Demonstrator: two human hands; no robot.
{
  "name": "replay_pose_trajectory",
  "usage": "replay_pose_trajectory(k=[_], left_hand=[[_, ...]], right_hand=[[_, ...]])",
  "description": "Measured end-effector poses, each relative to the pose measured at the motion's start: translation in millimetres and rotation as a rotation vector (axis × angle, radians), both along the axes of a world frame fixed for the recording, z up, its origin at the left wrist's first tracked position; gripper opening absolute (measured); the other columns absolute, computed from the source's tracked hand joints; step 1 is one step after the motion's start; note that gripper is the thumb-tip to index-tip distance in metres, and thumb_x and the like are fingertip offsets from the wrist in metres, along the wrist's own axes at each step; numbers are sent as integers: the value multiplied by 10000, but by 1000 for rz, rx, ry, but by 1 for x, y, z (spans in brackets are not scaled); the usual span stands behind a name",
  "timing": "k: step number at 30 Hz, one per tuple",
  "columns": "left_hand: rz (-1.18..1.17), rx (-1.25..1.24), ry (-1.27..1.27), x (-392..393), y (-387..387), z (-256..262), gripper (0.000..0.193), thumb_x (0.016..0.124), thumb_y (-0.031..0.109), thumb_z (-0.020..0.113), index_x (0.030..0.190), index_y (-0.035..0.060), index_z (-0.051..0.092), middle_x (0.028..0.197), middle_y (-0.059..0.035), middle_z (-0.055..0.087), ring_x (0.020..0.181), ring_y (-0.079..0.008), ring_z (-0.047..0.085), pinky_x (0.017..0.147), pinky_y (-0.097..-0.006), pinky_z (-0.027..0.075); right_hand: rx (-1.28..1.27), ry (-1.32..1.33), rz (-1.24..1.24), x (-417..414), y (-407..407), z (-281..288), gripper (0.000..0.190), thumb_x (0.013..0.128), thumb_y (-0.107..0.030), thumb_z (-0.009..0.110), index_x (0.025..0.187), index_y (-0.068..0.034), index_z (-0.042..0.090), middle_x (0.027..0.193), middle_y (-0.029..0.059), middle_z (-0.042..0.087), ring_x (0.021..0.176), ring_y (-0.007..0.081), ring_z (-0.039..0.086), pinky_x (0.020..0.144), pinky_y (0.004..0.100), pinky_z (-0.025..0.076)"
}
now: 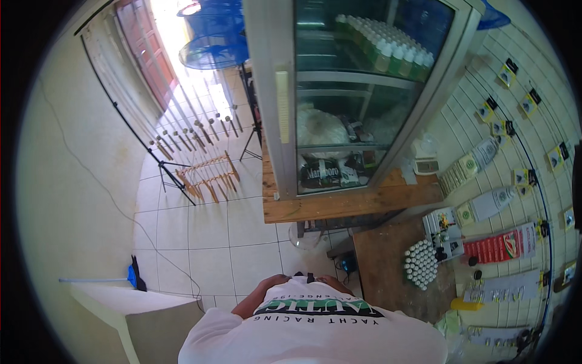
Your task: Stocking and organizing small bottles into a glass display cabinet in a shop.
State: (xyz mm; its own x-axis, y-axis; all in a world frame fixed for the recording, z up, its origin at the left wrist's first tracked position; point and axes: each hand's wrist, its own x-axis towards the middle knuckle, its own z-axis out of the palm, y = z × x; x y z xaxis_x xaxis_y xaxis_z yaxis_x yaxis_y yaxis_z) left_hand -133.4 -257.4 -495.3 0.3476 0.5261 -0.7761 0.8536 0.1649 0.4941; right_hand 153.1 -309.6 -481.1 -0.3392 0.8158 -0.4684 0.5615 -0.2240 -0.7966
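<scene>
My left hand (pixel 279 279) is at the front of my waist, mostly hidden by the white T-shirt (pixel 318 330), which bears printed writing. My right hand (pixel 328 279) is at the same height on the other side, also partly covered by the shirt. Between the two hands small black pieces (pixel 311 276) show at the shirt's hem; what they belong to is unclear. Neither hand shows enough of its fingers to tell whether it grips anything. White floor tiles (pixel 253 260) lie just beyond my hands.
A glass-fronted cabinet (pixel 273 113) stands on a wooden table (pixel 313 210) ahead. To the right, white-capped bottles (pixel 420 265) crowd a low brown table (pixel 379 255) beside a wall grid of hanging packets. A rack of rods (pixel 207 170), a loose cable (pixel 136 222) and a blue broom (pixel 132 276) are leftward.
</scene>
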Motion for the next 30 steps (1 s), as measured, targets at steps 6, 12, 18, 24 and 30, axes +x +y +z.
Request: replay_pose_trajectory(k=[6,12,18,24,30], left_hand=[[16,-423,-319,8,32,-56,651,987,552,387,1310,25,588,1337,-192,596,1228,-307,555,1060,-373,391],[-742,-642,-103,79,93,-64,630,1000,521,366,1329,22,569,1346,-188,589,1236,-310,551,1064,-372,389],[-1227,-654,27,141,100,-66,610,1014,489,345,1347,20,549,1355,-184,582,1243,-314,548,1067,-370,387],[-1507,-588,10,160,83,-73,591,1028,457,324,1365,18,530,1364,-181,575,1250,-317,544,1071,-369,385],[-1377,-55,-199,160,65,1,547,985,455,451,1136,-21,672,1066,-213,707,974,-348,666,913,-404,491]], right_hand=[[-438,100,-405,13,-47,-47,413,963,-370,542,1228,-68,638,1196,166,675,1109,280,643,965,376,477],[-360,239,-725,-8,-114,-50,386,916,-350,577,1163,-69,672,1169,159,685,1088,286,651,964,384,478],[-175,91,-1069,-57,-156,-48,363,893,-321,581,1123,-60,687,1139,161,693,1066,300,658,945,402,494],[-25,-235,-1379,-98,-171,-35,342,870,-293,586,1082,-52,702,1109,162,700,1043,313,664,925,419,509],[316,-456,-1581,-90,-165,48,168,865,-96,595,978,-44,709,936,151,713,905,334,673,826,402,527]])
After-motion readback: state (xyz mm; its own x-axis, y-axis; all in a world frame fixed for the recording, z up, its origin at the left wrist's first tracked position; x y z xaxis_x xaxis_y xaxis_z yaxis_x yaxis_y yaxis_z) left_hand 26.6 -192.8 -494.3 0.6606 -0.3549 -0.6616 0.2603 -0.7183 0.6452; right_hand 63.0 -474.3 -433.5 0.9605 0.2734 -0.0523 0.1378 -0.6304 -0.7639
